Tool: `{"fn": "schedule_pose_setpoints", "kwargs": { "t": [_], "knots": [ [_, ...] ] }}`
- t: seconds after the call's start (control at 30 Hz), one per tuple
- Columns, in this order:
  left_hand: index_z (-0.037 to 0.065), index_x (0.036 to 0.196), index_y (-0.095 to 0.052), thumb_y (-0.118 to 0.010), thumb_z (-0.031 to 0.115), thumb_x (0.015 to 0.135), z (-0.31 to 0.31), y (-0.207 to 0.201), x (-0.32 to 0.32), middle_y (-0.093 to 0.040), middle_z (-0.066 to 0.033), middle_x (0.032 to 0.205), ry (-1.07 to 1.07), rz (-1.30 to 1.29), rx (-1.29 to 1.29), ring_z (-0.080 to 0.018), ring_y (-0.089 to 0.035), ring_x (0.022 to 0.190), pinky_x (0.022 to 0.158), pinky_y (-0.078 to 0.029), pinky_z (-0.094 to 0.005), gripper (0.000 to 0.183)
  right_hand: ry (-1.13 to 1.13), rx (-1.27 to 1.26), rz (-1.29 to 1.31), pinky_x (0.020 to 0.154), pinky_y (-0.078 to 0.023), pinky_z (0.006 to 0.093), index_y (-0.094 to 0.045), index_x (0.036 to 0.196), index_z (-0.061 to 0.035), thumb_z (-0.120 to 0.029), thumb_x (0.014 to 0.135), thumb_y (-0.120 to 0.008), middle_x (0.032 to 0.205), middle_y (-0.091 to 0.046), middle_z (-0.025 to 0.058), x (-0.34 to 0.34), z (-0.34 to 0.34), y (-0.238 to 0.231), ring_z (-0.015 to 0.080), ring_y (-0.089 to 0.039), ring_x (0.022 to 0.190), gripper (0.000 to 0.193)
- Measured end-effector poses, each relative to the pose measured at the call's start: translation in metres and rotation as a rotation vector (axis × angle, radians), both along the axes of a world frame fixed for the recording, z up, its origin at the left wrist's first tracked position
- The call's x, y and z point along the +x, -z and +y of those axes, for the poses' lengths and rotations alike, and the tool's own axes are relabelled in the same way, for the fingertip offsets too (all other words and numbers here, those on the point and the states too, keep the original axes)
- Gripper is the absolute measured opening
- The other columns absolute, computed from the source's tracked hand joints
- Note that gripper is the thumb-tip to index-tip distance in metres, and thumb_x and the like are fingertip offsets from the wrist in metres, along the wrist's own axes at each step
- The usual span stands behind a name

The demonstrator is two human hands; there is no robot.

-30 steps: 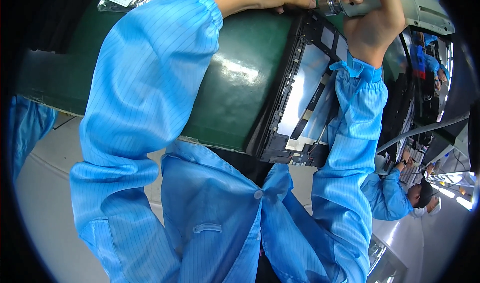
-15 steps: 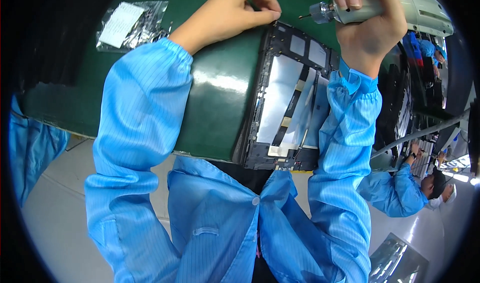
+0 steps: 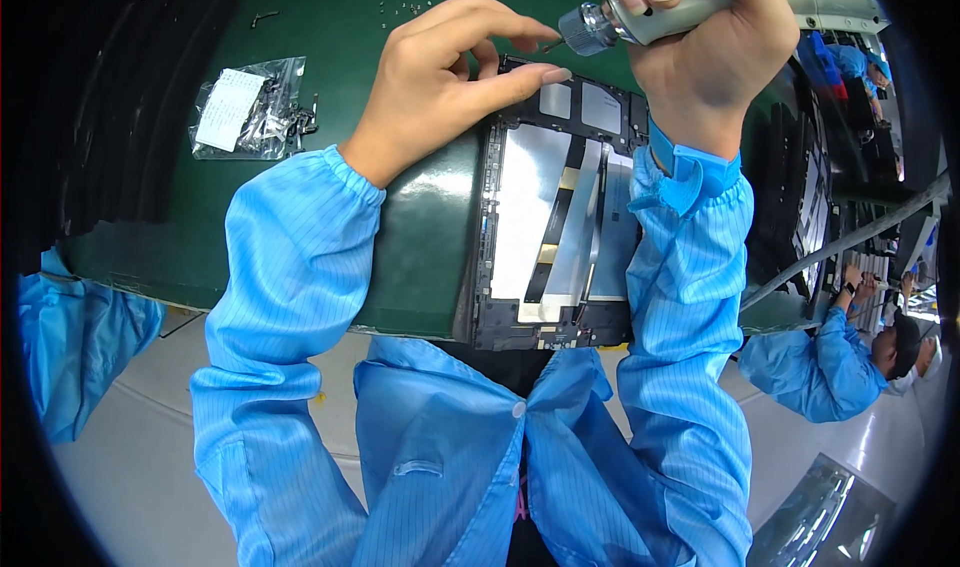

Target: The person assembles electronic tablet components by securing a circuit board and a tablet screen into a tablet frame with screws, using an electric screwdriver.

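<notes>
My right hand (image 3: 715, 62) is wrapped round a pale electric screwdriver (image 3: 690, 12), whose thin bit points left. My left hand (image 3: 445, 77) is just left of that bit, over the far left corner of an opened tablet-like device (image 3: 515, 312). Its thumb and forefinger are parted, the forefinger close to the bit's tip; I see nothing held between them. The device lies on the green table with a black frame, silvery panels and dark strips inside. My right sleeve covers part of its right edge.
A clear bag (image 3: 270, 112) of small dark parts with a white label lies at left on the green table (image 3: 425, 257). Several tiny screws (image 3: 405, 9) lie farther back. Dark panels (image 3: 795, 182) stand at right, with a co-worker (image 3: 825, 367) beyond a grey cable (image 3: 850, 242).
My left thumb and forefinger have gone from pinched together to apart. My right hand has brought the screwdriver left, its bit now close to my left fingers. The whole view has shifted slightly.
</notes>
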State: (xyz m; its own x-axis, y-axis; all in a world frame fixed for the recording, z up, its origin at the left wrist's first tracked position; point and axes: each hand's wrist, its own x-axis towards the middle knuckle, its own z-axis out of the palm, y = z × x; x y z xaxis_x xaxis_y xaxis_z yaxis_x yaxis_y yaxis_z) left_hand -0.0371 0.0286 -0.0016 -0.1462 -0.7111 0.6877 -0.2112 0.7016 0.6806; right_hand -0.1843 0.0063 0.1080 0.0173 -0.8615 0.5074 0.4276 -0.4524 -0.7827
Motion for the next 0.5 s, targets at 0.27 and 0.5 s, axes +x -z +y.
{"fn": "schedule_pose_setpoints", "kwargs": {
  "t": [0.27,0.5],
  "knots": [
    [0.005,0.092,-0.073,-0.079,0.010,0.080,-0.0011,0.0012,-0.0014,-0.066,-0.0008,0.090,0.021,0.027,0.002,-0.0056,-0.055,0.066,0.054,-0.040,-0.0193,0.015,0.006,-0.012,0.003,0.039,-0.044,0.0272,-0.056,0.097,0.0044,-0.003,0.077,-0.051,0.086,-0.062,0.0194,0.0019,0.0024,-0.0014,0.0141,-0.048,0.042,0.021],
    [0.004,0.090,-0.074,-0.076,0.007,0.082,-0.0009,0.0028,0.0001,-0.067,-0.0022,0.086,0.011,0.042,-0.095,-0.0061,-0.057,0.064,0.054,-0.044,-0.0201,0.010,0.024,-0.004,0.005,0.039,-0.043,0.0266,-0.056,0.097,0.0039,-0.003,0.077,-0.051,0.086,-0.062,0.0184,0.0047,0.0039,0.0003,0.0134,-0.047,0.042,0.022]
  ]
}}
